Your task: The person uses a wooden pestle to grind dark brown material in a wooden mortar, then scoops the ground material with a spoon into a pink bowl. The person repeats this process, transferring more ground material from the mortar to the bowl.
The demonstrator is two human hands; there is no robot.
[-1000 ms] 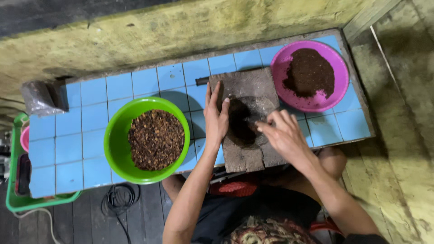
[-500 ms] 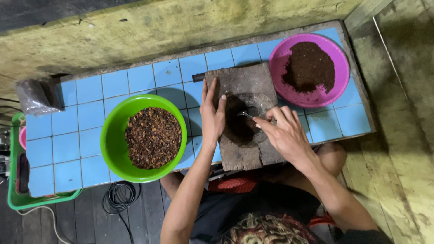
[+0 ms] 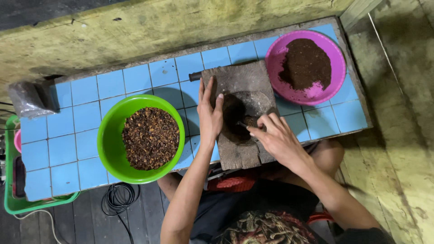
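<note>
Tiles of pale blue cover the low counter (image 3: pixel 68 149) in front of us, and it runs along a stained yellow-green wall (image 3: pixel 135 27). On the counter's left part we see a bright green plastic bowl (image 3: pixel 108 140), filled with coarse reddish-brown dried bits (image 3: pixel 150 138). At the far right corner sits a pink plastic bowl (image 3: pixel 332 86) holding a heap of dark brown ground powder (image 3: pixel 306 63). Between the two bowls lies the grey stone grinding slab (image 3: pixel 239 81), roughly rectangular, worn and dusty, with a round hollow (image 3: pixel 237 117) sunk in its middle; the hollow looks dark with crushed material. The slab's near edge overhangs the counter toward our lap.

Our left hand (image 3: pixel 210 115) lies flat and spread on the slab's left side, fingers stretched toward the wall, thumb at the hollow's rim, holding nothing. Our right hand (image 3: pixel 275 138) is curled over the hollow's right rim, fingers bent around a small dark tool (image 3: pixel 242 124) whose tip reaches into the hollow; we cannot tell what kind of tool it is.

Off the counter's left end stand a green crate (image 3: pixel 13 203) and a crumpled clear plastic bag (image 3: pixel 27 99). A black cable (image 3: pixel 118 199) coils on the dark floor below.
</note>
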